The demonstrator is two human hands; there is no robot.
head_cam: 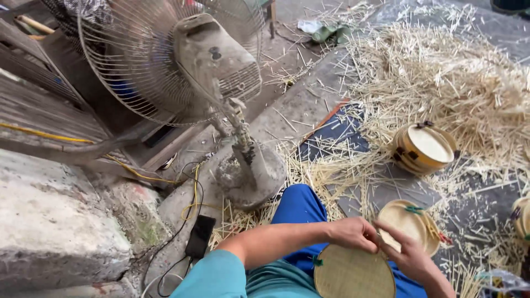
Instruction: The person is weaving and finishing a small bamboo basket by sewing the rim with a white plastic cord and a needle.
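**Woven disc on the lap, hands working its far rim**

We see the round, flat, tan woven bamboo disc resting on the lap, over the blue trousers. The left hand is closed in a pinch at the disc's top rim, and the right hand curls its fingers on the same rim just beside it; what sits between the fingertips is too small to tell.

In our judgement the main risk is the disc slipping off the lap: both hands grip one short stretch of rim, so the near edge is unsupported and could tip. Loose weave ends at the rim could also spring free if the pinch eases. The green clip on the disc's left edge could snag the teal sleeve.

Room is tight. Just beyond the hands stands a stack of shallow round bamboo trays held with green and red clips, close enough for a knuckle to knock. Another clipped stack of pale round trays lies farther off, against the heap of pale bamboo splinters. To the left, the dusty grey pedestal fan stands on its round base near the knee, with a yellow cable and a black adapter on the floor, which a sweeping elbow or foot could catch. The clearest space is directly above the lap.
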